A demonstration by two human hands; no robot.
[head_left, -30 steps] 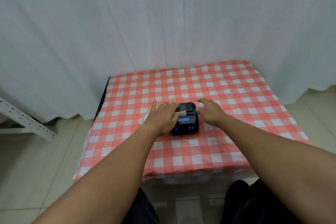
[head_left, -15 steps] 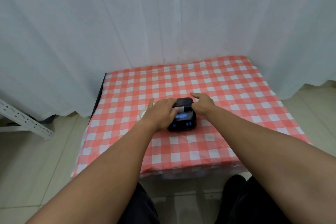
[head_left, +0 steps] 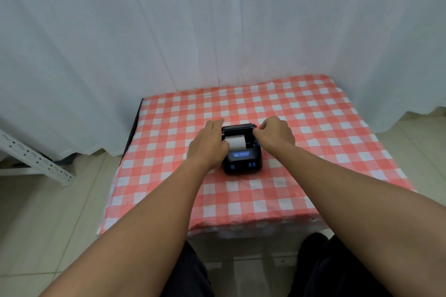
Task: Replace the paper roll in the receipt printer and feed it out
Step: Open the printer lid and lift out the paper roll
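Observation:
A small black receipt printer (head_left: 242,159) with blue buttons sits at the middle of the checked table. Its lid (head_left: 237,128) is swung up at the back, and a white paper roll (head_left: 235,142) shows in the bay. My left hand (head_left: 208,144) presses against the printer's left side, fingers by the lid's left end. My right hand (head_left: 275,134) grips the lid's right end with curled fingers. The printer's left flank is hidden behind my left hand.
The table (head_left: 325,128) carries a red-and-white checked cloth and stands against a white curtain (head_left: 217,31). A white perforated metal rail (head_left: 33,159) slants over the floor at the left. My dark-clothed knees (head_left: 313,267) are below the front edge.
The printer lid was closed under my hands; now it stands open and the white roll is exposed. Both hands have shifted back to the lid's ends.

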